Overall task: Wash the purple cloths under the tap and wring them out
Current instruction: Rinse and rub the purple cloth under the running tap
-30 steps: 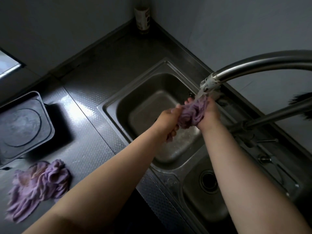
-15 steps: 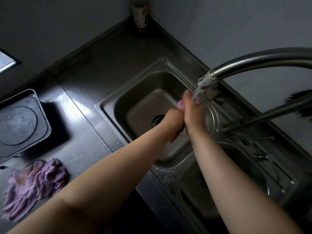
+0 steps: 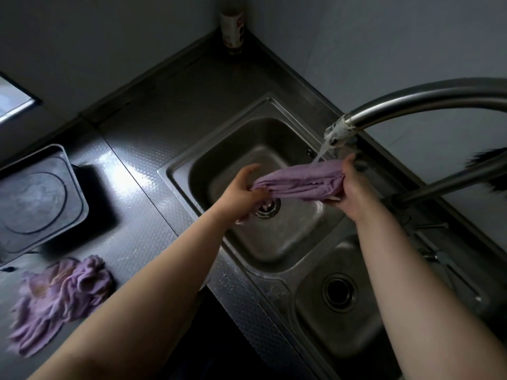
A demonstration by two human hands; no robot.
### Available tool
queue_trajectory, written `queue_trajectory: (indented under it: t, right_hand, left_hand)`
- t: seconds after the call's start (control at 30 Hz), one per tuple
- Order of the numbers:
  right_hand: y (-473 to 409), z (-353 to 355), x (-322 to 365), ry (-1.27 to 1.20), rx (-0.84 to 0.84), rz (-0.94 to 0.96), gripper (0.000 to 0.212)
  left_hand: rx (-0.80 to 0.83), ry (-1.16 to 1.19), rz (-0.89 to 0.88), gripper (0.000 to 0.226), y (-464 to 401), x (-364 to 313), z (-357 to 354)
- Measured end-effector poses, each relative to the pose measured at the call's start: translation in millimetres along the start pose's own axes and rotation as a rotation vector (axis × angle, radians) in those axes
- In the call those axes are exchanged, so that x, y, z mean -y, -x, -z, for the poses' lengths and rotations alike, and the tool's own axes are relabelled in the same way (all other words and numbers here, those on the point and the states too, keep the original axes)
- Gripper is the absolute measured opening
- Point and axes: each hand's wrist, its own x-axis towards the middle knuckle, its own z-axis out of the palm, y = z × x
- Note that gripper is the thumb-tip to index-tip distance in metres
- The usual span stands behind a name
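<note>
A purple cloth (image 3: 301,182) is stretched out between my two hands over the larger sink basin (image 3: 288,242). My left hand (image 3: 241,193) grips its left end, and a bit of cloth hangs below that hand. My right hand (image 3: 354,193) grips the right end just under the tap spout (image 3: 340,130). Water runs from the spout onto the cloth's right end. A second purple cloth (image 3: 60,297) lies crumpled on the counter at the lower left.
The tap's curved steel neck (image 3: 428,94) arches in from the right. A smaller basin with a drain (image 3: 340,293) sits in front of the large one. A single-burner hob (image 3: 35,201) stands at the left. A bottle (image 3: 231,28) stands in the far corner.
My hands were pressed together around the bunched cloth under the spout. They have moved apart, the left hand going left, and the cloth is now pulled out long between them.
</note>
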Motion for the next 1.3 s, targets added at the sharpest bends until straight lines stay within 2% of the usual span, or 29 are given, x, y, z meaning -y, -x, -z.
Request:
queue_trajectory:
  t: [0.07, 0.17, 0.23, 0.27, 0.33, 0.4, 0.47, 0.53, 0.57, 0.63, 0.7, 0.73, 0.77, 0.83, 0.87, 0.9, 0.97, 1.0, 1.03, 1.1, 1.17, 1.23, 1.3]
  right_hand:
    - [4.3, 0.6, -1.0, 0.009, -0.002, 0.057, 0.062]
    - [15.9, -3.7, -2.5, -0.101, 0.145, 0.186, 0.067]
    - [23.3, -10.0, -1.8, -0.130, 0.199, 0.230, 0.054]
    - [28.1, -15.0, -0.8, -0.104, 0.220, 0.249, 0.048]
    - [39.2, -25.8, -3.2, -0.052, 0.282, 0.284, 0.033]
    - [47.3, -33.6, -9.4, -0.072, 0.332, 0.285, 0.019]
    - [60.6, -36.3, -9.4, -0.066, 0.389, 0.271, 0.026]
    - [69.8, -31.9, -4.5, -0.032, 0.478, 0.253, 0.040]
    - [70.9, -28.9, -1.2, 0.034, 0.458, 0.250, 0.043]
    - [66.5, -22.6, 4.8, 0.236, 0.254, 0.313, 0.039]
    - [61.2, -14.8, 9.6, 0.371, 0.017, 0.438, 0.033]
    - [59.2, -11.6, 11.6, 0.400, 0.008, 0.496, 0.029]
    - [60.3, -10.6, 15.4, 0.412, 0.094, 0.520, 0.034]
    - [58.9, -15.4, 20.1, 0.425, 0.323, 0.467, 0.059]
    - [58.4, -19.9, 21.6, 0.451, 0.353, 0.463, 0.064]
    - [56.1, -23.8, 21.4, 0.476, 0.301, 0.493, 0.059]
    - [56.3, -29.5, 24.7, 0.395, 0.159, 0.537, 0.027]
    - [57.2, -29.9, 26.1, 0.294, 0.152, 0.509, 0.016]
    - [58.4, -30.6, 27.9, 0.163, 0.188, 0.455, 0.013]
    - [56.3, -28.5, 29.8, -0.075, 0.327, 0.340, 0.028]
    - [54.8, -28.6, 29.7, -0.256, 0.423, 0.309, 0.029]
    - [52.1, -27.2, 31.3, -0.461, 0.455, 0.255, 0.025]
    - [47.4, -20.4, 32.2, -0.618, 0.441, 0.240, 0.030]
  left_hand:
    - [-0.028, -0.021, 0.018, 0.059, -5.9, 7.6, 4.3]
    - [-0.109, -0.082, 0.020, 0.065, -14.5, 19.3, -1.6]
    - [-0.195, -0.082, 0.061, 0.064, -14.6, 23.9, -9.0]
    - [-0.206, -0.050, 0.076, 0.056, -7.6, 18.8, -15.2]
    - [-0.102, 0.021, 0.041, 0.037, 7.4, 6.8, -28.6]
    - [0.085, 0.082, -0.084, 0.039, 18.9, -4.4, -40.1]
    - [0.222, 0.169, -0.186, 0.037, 18.7, -10.9, -44.3]
    - [0.192, 0.179, -0.240, 0.046, 9.7, -14.4, -43.1]
    - [0.144, 0.160, -0.255, 0.048, 7.8, -17.0, -41.9]
    - [0.068, 0.114, -0.260, 0.037, 4.8, -25.2, -36.5]
    - [0.126, 0.041, -0.213, 0.018, 3.5, -38.6, -28.1]
    - [0.200, -0.012, -0.186, 0.015, 1.0, -44.8, -23.2]
    - [0.273, -0.059, -0.173, 0.019, -1.7, -51.0, -18.8]
    - [0.410, -0.065, -0.135, 0.027, -6.3, -62.3, -11.8]
    - [0.474, -0.009, -0.115, 0.029, -7.5, -67.6, -10.2]
    - [0.520, 0.046, -0.112, 0.035, -10.2, -72.0, -8.8]
    - [0.479, 0.102, -0.136, 0.060, -14.6, -78.6, -4.2]
    - [0.452, 0.148, -0.130, 0.072, -17.7, -77.4, -2.4]
    - [0.461, 0.213, -0.091, 0.076, -19.1, -74.8, -3.1]
    - [0.540, 0.332, 0.025, 0.079, -22.0, -64.2, -9.3]
    - [0.602, 0.414, 0.096, 0.083, -18.8, -52.5, -21.7]
    - [0.659, 0.409, 0.122, 0.091, -15.5, -43.9, -30.5]
    - [0.714, 0.338, 0.143, 0.089, -8.9, -40.1, -31.2]
